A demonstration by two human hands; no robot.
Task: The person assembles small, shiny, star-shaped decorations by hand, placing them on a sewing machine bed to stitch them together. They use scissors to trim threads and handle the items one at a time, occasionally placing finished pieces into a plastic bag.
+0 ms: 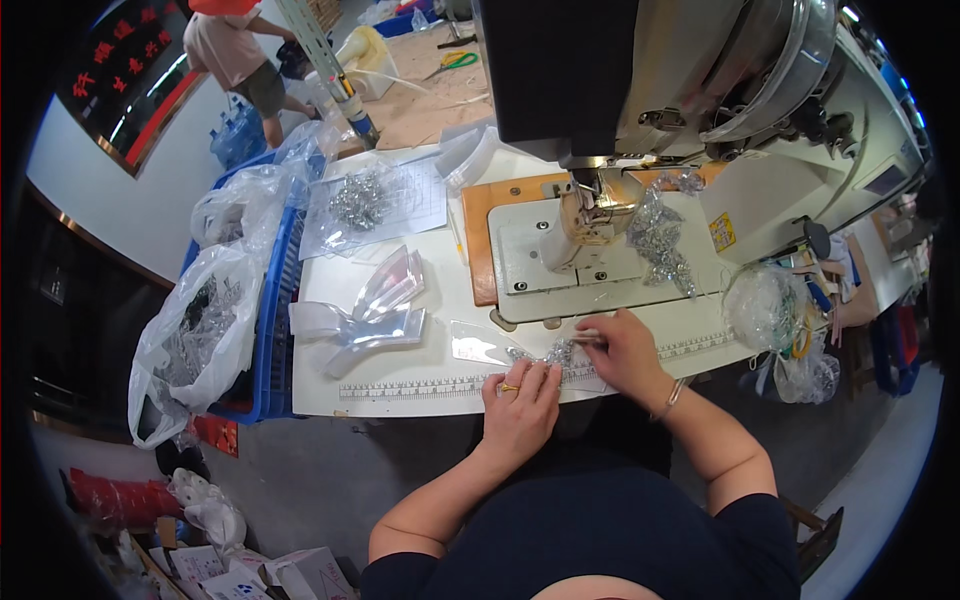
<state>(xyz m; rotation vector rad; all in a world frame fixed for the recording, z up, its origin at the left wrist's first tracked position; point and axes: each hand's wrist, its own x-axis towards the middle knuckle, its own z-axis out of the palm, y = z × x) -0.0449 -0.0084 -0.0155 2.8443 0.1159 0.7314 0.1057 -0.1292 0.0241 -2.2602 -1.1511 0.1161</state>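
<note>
At the near edge of the white sewing table, my left hand (pixel 522 405), a ring on one finger, has its fingers close together on a sparkly silver piece (pixel 548 353). Just right of it, my right hand (pixel 630 352) is closed in a pinch around a small, slim, pale object (pixel 588 337); its kind is hard to make out. Left of the silver piece lies a clear plastic strip (pixel 478 345). Behind, the sewing machine's needle area (pixel 600 215) stands over its bed, with more sparkly silver pieces (pixel 660 245) bunched beside it.
A printed ruler (pixel 420 388) runs along the table's front. Clear plastic bow-shaped pieces (pixel 365 320) lie left. Behind them, silver bits (pixel 362 200) rest on plastic and paper. A blue crate (pixel 270 340) with bags adjoins the table. A clear bag (pixel 765 305) sits right. Another person (pixel 235 50) is far left.
</note>
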